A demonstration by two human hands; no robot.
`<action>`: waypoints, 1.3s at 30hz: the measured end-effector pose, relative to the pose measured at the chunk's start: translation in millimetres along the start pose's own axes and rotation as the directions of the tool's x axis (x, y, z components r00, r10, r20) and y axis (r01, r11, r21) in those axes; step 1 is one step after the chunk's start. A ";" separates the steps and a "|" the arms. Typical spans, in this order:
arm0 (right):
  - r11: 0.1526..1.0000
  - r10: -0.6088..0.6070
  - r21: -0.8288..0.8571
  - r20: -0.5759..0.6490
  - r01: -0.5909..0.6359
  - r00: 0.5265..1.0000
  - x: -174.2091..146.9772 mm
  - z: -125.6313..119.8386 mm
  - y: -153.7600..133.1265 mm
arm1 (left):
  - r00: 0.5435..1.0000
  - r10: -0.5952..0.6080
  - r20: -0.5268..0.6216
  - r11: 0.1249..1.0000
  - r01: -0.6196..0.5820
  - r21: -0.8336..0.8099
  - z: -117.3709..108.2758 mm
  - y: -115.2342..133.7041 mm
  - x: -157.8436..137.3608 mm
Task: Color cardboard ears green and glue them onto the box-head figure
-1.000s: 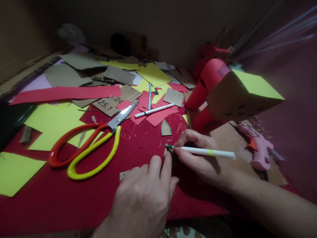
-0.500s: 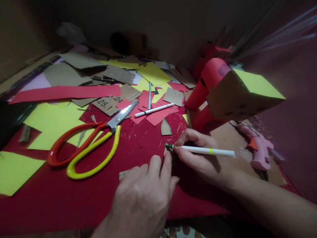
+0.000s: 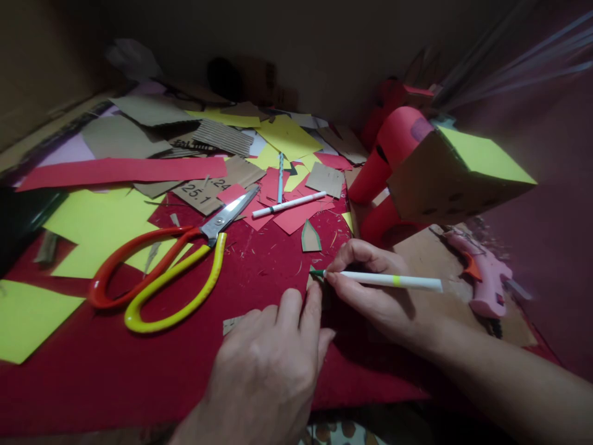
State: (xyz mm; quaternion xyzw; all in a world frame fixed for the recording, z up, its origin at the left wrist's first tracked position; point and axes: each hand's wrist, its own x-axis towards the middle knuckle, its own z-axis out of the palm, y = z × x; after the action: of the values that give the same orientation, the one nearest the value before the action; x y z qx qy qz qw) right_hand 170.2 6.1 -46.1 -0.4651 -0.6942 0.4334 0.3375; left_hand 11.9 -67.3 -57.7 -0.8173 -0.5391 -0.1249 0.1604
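My right hand [image 3: 386,312] is closed in a pinch around a white felt-tip pen [image 3: 414,282] with a green tip and a yellow-green band. The tip touches the upper edge of a small cardboard piece [image 3: 311,282]. My left hand [image 3: 271,355] presses that piece down on the red tabletop [image 3: 152,377], index fingertip on it and thumb beside; the fingers hide most of it. Just beyond lies a pointed cardboard cut-out [image 3: 311,237] edged in green. A cardboard scrap [image 3: 230,325] pokes out by the left knuckles.
Scissors [image 3: 214,232] with red and yellow handles lie open at left. A white pen cap [image 3: 290,204], a blue pen [image 3: 280,179] and paper and cardboard scraps [image 3: 222,136] spread behind. At right stand a red paper and cardboard model [image 3: 430,176] and a pink glue gun [image 3: 486,278].
The pen has shifted very slightly, its back end a little further right. Both hands stay nearly in place, and the left fingers still press on the small cardboard piece.
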 end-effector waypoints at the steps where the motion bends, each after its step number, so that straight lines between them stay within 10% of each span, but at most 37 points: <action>1: 1.000 0.017 0.004 -0.005 -0.017 1.000 -0.2 0.1 -0.1 | 1.000 -0.003 0.004 1.000 0.003 0.006 0.5 0.0 -0.2; 39: 0.998 -0.018 -0.061 -0.009 0.018 1.000 -5.2 -3.4 -8.0 | 0.999 -0.007 0.038 1.000 0.006 0.024 -6.0 1.9 3.7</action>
State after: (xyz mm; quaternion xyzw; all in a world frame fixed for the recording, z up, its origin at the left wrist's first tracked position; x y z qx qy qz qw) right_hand 172.1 0.6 -37.8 -0.4710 -0.7097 0.4066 0.3303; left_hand 14.9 -67.2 -51.1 -0.8157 -0.5463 -0.1034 0.1597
